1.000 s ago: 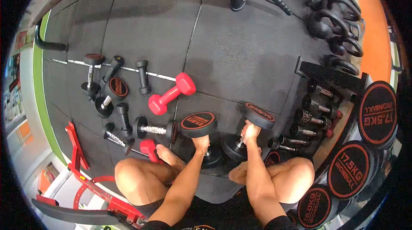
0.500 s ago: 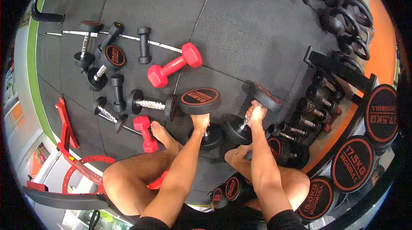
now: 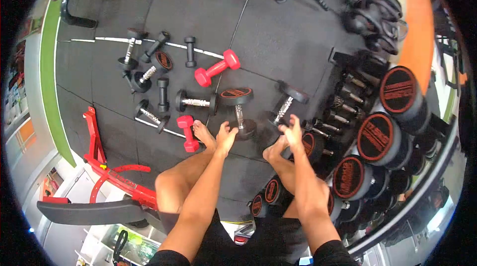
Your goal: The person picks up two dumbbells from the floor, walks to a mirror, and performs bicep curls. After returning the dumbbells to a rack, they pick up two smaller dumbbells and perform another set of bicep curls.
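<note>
My left hand (image 3: 226,138) is open, fingers apart, just short of a black dumbbell with a chrome handle (image 3: 239,115) that rests on the floor. My right hand (image 3: 293,133), also open, is near the lower end of a second chrome-handled dumbbell (image 3: 284,107) lying at a slant. A third chrome-handled dumbbell (image 3: 197,102) lies left of the first. Close to my left foot is a red dumbbell (image 3: 188,133), and a larger red dumbbell (image 3: 217,68) lies farther out.
Several small black dumbbells (image 3: 163,95) are scattered to the left. Along the right stands a rack of dumbbells (image 3: 374,137), with kettlebells (image 3: 372,20) beyond it. A red metal frame (image 3: 95,137) with a black bench pad (image 3: 89,211) is at left. My bare feet (image 3: 203,134) flank the middle.
Both hands have let go of the two chrome-handled dumbbells and drawn back toward me. The dumbbells now rest on the floor. The view has tilted and shifted.
</note>
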A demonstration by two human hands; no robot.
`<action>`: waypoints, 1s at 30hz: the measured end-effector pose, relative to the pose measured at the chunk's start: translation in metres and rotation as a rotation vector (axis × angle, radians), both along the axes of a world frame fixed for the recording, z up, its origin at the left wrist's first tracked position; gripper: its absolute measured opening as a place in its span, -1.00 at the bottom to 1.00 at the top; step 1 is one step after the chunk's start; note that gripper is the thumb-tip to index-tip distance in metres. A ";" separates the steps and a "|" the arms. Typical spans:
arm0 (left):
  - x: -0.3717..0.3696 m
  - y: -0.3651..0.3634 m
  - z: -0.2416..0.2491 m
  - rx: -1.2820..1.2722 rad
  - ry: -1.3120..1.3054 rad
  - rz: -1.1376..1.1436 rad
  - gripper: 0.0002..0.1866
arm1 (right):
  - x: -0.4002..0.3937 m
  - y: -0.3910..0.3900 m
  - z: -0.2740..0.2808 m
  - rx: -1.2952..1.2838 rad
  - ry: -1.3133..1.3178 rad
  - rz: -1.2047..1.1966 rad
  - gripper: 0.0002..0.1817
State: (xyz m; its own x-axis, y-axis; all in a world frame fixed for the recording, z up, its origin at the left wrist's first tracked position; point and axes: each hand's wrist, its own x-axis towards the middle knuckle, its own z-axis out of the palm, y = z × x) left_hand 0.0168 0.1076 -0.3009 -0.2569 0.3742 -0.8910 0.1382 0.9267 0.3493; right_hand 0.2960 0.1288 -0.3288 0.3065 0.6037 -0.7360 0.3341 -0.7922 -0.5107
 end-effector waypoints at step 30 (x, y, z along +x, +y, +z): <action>-0.104 -0.016 0.475 0.555 -0.464 0.078 -0.25 | -0.083 -0.008 0.569 0.481 0.180 0.657 0.09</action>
State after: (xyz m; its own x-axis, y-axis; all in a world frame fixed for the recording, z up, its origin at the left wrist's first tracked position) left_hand -0.0872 0.0919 0.1741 0.0571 0.7986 -0.5992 -0.1979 0.5973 0.7772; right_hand 0.2127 0.1207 0.2405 -0.3159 0.8793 -0.3565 0.5331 -0.1464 -0.8333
